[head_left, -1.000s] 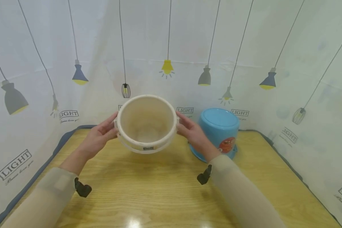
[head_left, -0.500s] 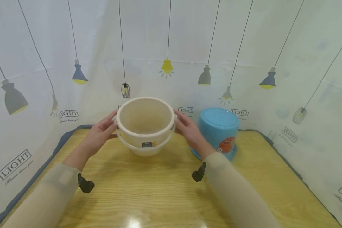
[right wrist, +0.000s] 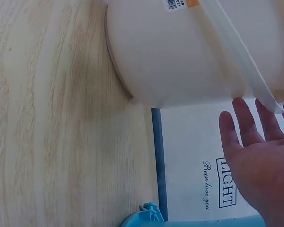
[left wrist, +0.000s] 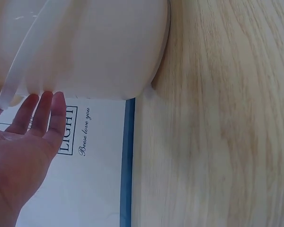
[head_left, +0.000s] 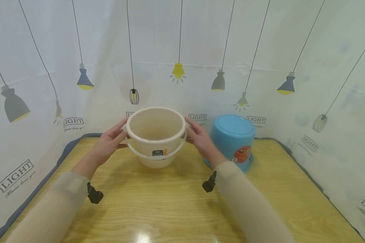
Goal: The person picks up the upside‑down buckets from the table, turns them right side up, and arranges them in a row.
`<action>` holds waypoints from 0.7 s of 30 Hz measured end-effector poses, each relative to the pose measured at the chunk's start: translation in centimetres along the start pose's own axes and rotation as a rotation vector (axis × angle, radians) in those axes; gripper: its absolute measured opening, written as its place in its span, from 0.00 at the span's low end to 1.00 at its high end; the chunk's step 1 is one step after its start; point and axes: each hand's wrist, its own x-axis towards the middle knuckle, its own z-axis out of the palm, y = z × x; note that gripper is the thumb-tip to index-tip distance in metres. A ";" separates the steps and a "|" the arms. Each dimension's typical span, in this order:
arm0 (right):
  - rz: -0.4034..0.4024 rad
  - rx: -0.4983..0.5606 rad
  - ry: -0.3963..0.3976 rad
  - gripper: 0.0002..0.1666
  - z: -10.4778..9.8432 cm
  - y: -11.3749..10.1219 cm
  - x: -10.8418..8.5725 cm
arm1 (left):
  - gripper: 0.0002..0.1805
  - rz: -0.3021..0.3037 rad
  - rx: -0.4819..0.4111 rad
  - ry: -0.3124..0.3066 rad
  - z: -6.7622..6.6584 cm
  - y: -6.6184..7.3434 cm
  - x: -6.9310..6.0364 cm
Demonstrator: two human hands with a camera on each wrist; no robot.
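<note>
A cream plastic bucket (head_left: 152, 147) stands upright with its mouth up, its white bail handle (head_left: 153, 157) hanging across the front below the rim. In the wrist views its base meets the wooden table. My left hand (head_left: 107, 144) holds the bucket's left side by the handle joint, thumb in front and fingers behind. On the opposite side my right hand (head_left: 202, 140) holds it the same way. Several fingertips (left wrist: 58, 99) press the wall in the left wrist view. The right wrist view shows fingertips (right wrist: 239, 104) at the wall under the handle; that thumb is mostly cut off.
Just right of my right hand, a blue bucket (head_left: 232, 135) with a red sticker stands upside down on the wooden table (head_left: 158, 202). A white backdrop (head_left: 158, 44) printed with lamps rises behind the dark-edged table and at both sides.
The cream bucket has gone from tilted, with its mouth toward me, to upright and lower on the table. Its handle and front label now show. Both hands came down with it. The blue bucket stayed put.
</note>
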 end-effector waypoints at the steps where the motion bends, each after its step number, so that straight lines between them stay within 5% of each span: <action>1: 0.004 -0.003 0.001 0.31 0.0 0.0 0.0 | 0.34 -0.003 -0.007 -0.003 0.0 0.0 0.1; 21: 0.054 0.008 -0.017 0.33 0.2 -0.1 1.0 | 0.37 -0.039 0.004 -0.011 0.2 -0.2 0.5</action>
